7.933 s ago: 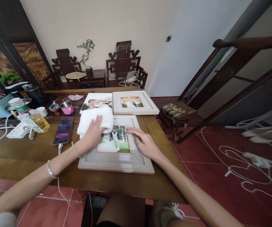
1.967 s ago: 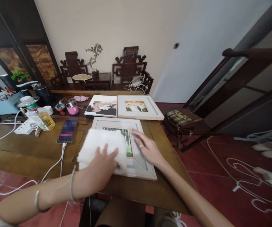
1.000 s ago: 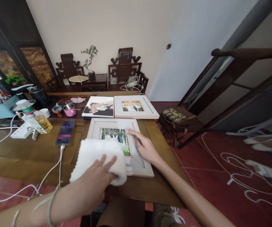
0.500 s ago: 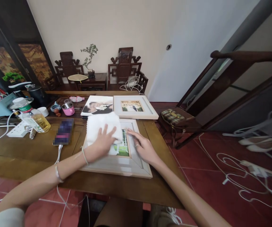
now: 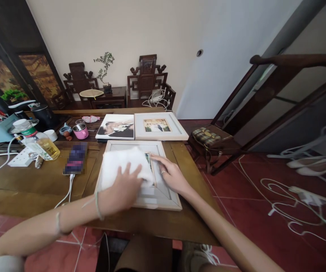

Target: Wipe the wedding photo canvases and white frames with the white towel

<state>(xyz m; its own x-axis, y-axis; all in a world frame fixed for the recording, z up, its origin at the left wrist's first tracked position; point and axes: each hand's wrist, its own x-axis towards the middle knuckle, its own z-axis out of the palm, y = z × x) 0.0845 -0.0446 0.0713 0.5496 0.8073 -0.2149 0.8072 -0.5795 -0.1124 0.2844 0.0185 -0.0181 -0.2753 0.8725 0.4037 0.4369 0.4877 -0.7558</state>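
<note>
My left hand (image 5: 125, 185) presses a white cloth (image 5: 123, 158) down on a picture frame, its fingers spread and slightly blurred. The pale frame (image 5: 168, 202) lies flat near the table's front edge, with a wide light mat. Most of its small photo (image 5: 148, 156) is hidden under the cloth, leaving a green strip in sight. My right hand (image 5: 172, 173) rests on the frame's right part, fingers stretched out beside the photo, gripping nothing.
Behind lie a second framed photo (image 5: 177, 124) and a white-edged picture panel (image 5: 100, 126). To the left are a phone (image 5: 76, 158) on a cable, a pink cup (image 5: 80, 133), a bottle (image 5: 45, 145) and a power strip (image 5: 24, 156). A chair (image 5: 228, 139) with a checked bag (image 5: 205, 136) stands right.
My left hand has slid the cloth toward me and slightly right, over most of the photo. The frame's far left corner is now uncovered. My right hand stays in about the same place.
</note>
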